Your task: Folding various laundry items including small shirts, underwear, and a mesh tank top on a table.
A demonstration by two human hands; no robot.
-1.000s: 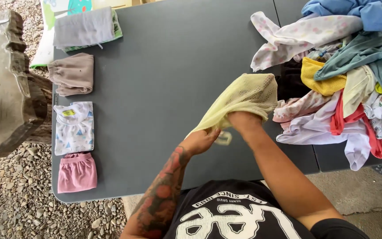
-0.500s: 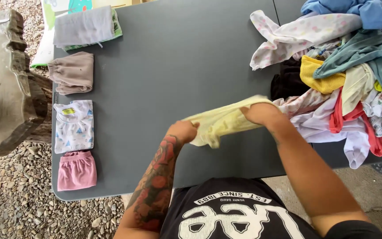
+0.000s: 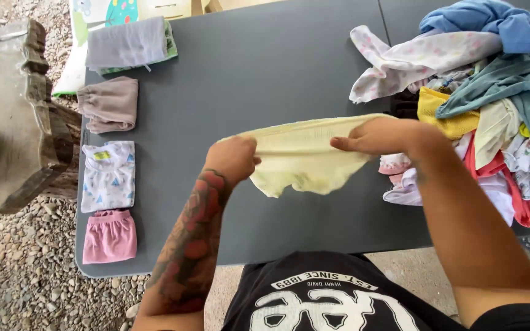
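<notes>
I hold a small pale yellow garment [image 3: 299, 156] stretched out above the dark grey table [image 3: 265, 67]. My left hand [image 3: 233, 158] grips its left end, fingers closed on the cloth. Its right end is pinched by my right hand [image 3: 380, 136]. The lower edge of the cloth hangs loose between the two hands. Just right of my right hand lies a heap of unfolded clothes [image 3: 480, 104].
Folded pieces lie in a row along the table's left side: a grey one [image 3: 129, 44], a beige one [image 3: 110, 104], a white patterned one [image 3: 109, 176] and a pink one [image 3: 109, 236]. A stone block [image 3: 13, 116] stands left of the table on gravel.
The yellow garment was bunched over my right hand; my hands have since moved apart and pulled it out flat and wide above the table.
</notes>
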